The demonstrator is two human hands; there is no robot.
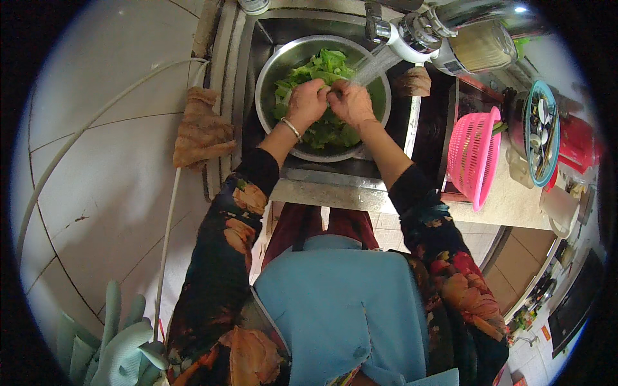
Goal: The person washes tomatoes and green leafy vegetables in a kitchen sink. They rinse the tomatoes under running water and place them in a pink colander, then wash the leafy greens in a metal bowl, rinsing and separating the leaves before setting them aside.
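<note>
A stainless steel bowl (263, 94) stands in the sink (333, 178), holding loose leafy greens (321, 135). Over the bowl, my left hand (308, 102) and my right hand (353, 102) meet with fingers curled. Both pinch a green leaf (330, 76), part of it hidden behind the fingers. From the tap (410, 46) at the upper right, a stream of water (376, 65) runs down into the bowl beside my right hand.
A pink plastic colander (470, 154) rests right of the sink. Beyond it is a blue basket (536, 169) with utensils. Brown cloths hang at left (200, 128) and on the sink divider (413, 82). Rubber gloves (123, 342) hang at lower left; a glass jar (483, 48) stands behind the tap.
</note>
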